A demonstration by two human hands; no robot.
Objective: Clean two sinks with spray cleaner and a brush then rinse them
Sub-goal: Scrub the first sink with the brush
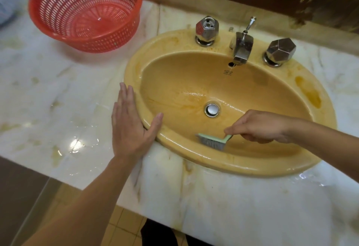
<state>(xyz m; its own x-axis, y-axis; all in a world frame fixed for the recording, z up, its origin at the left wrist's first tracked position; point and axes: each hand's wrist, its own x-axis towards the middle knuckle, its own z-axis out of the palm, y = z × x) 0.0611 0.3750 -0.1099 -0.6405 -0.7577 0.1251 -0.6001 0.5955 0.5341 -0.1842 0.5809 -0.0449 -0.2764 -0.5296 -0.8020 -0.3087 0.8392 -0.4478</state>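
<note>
The right grip (260,127) holds the handle of the green brush (212,141), with the fingers curled round it. The brush head is just left of this grip, with its bristles on the wet near wall of the yellow sink (174,82). The drain (212,110) is just beyond it. The left grip (132,127) is wide and lies flat on the tabletop (58,100), its thumb touching the sink rim.

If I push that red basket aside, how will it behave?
The red basket is thin slotted plastic and looks empty: probably light, slightly flexible. On the glossy, wet-looking countertop it would likely slide rather than tip.
</note>
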